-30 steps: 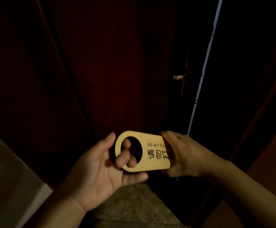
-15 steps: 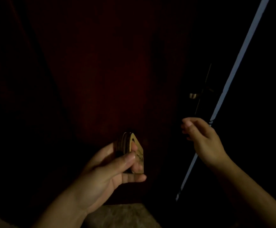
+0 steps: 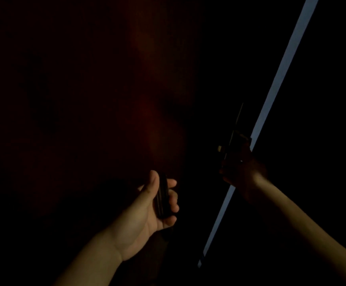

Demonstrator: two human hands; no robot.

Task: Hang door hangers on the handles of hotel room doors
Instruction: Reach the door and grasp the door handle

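The view is very dark. My left hand (image 3: 147, 209) holds the door hangers (image 3: 163, 198) edge-on, thumb on one side and fingers curled round the other, low in the middle. My right hand (image 3: 242, 168) is up at the door handle (image 3: 220, 149) on the right part of the dark red door (image 3: 147, 100). It covers the lever's base and looks curled round it, with only the pale tip of the lever showing to its left. The lock plate (image 3: 237, 122) rises above the hand.
A bright slanted strip of light (image 3: 281, 69) runs along the door's edge, from the upper right down to the lower middle, just right of the handle. Everything else around is black.
My right hand rose from below the handle onto it. The hangers in my left hand turned fully edge-on. The view moved closer to the door and grew darker.
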